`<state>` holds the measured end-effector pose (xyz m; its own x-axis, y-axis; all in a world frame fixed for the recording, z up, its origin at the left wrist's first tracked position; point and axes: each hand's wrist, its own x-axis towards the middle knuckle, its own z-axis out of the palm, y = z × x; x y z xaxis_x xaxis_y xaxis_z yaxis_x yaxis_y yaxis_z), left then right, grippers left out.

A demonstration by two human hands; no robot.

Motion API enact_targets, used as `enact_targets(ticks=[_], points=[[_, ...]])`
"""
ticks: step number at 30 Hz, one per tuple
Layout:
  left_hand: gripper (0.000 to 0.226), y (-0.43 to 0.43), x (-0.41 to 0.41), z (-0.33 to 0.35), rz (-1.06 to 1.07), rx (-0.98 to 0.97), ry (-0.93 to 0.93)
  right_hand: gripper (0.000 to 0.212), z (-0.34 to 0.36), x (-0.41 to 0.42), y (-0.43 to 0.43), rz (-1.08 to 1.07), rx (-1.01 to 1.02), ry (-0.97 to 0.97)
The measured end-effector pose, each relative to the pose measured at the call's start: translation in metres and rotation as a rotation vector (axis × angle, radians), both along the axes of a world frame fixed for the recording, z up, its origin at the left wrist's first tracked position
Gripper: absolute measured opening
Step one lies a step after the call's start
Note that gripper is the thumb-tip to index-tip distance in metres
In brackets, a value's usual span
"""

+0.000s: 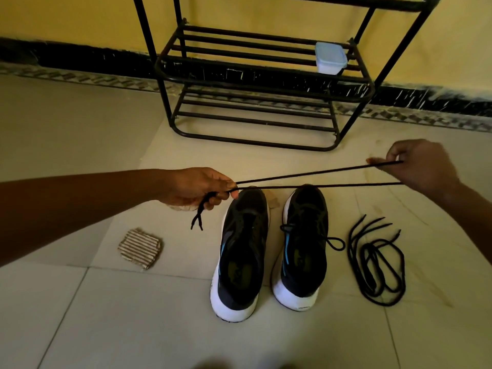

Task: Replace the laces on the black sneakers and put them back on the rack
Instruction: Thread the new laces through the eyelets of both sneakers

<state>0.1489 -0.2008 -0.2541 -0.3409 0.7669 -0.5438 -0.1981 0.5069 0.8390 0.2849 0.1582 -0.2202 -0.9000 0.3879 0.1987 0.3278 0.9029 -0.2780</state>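
Two black sneakers stood side by side on the pale tiled floor [80, 315], toes pointing toward the rack [266, 75]. One sneaker [243, 251], on the left, showed no lace across its tongue; the other sneaker [304, 246], on the right, was laced, a small loop of its lace hanging off to the right side.

Above their toes a black lace [319, 179] was doubled and stretched taut between the person's hands. His or her left hand [199, 186] pinched both strands together between thumb and fingers, and the two tipped ends dangled below that grip. At the other end the right hand [418, 163] was closed around the folded bend of the lace, held higher and nearer the rack — the two strands ran from it in a narrow V toward the left hand.

Further laces [378, 262] lay loosely coiled on the floor just right of the laced sneaker, not touching it. Left of the sneakers sat a scrap of corrugated cardboard [140, 248], well apart from them.

Against the yellow wall stood the black metal rack, its slatted shelves bare of shoes — only a small pale lidded container [331, 57] rested at the right end of the middle shelf.
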Motion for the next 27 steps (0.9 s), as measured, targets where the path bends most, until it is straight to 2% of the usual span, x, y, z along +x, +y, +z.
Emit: enact_targets(ticks=[2, 4, 9, 11, 13, 15, 18, 20, 21, 24, 27], points=[[0.03, 0.002, 0.0, -0.001, 0.009, -0.013, 0.011, 0.032, -0.004, -0.001, -0.004, 0.03, -0.002, -0.164], [0.029, 0.004, 0.0, -0.001, 0.015, -0.025, 0.022, 0.034, -0.007, -0.002, -0.006, 0.037, 0.124, -0.227], [0.028, 0.002, -0.001, 0.004, -0.016, -0.055, 0.029, 0.032, 0.0, 0.007, 0.009, 0.098, 0.471, -0.052], [0.028, 0.002, 0.0, 0.006, -0.048, -0.048, 0.018, 0.03, -0.001, 0.013, 0.014, 0.129, 0.521, -0.066], [0.028, 0.005, 0.003, 0.007, -0.075, -0.047, 0.022, 0.029, -0.005, 0.014, 0.013, 0.084, 0.508, -0.165], [0.028, 0.009, 0.006, 0.007, -0.086, -0.048, 0.048, 0.031, -0.002, 0.009, 0.004, 0.028, 0.367, -0.321], [0.028, 0.021, 0.015, 0.008, -0.099, -0.029, 0.099, 0.056, 0.012, -0.002, -0.027, 0.2, -0.19, -0.609], [0.03, 0.031, 0.024, 0.01, -0.098, -0.005, 0.146, 0.06, 0.02, -0.006, -0.068, 0.363, -0.513, -0.596], [0.03, 0.035, 0.028, 0.011, -0.096, 0.003, 0.182, 0.057, 0.018, -0.009, -0.088, 0.407, -0.599, -0.555], [0.029, 0.045, 0.037, 0.014, -0.105, -0.003, 0.297, 0.045, 0.0, -0.016, -0.133, 0.474, -0.573, -0.454], [0.029, 0.046, 0.038, 0.012, -0.106, -0.049, 0.402, 0.02, -0.02, -0.016, -0.147, 0.516, -0.532, -0.374]])
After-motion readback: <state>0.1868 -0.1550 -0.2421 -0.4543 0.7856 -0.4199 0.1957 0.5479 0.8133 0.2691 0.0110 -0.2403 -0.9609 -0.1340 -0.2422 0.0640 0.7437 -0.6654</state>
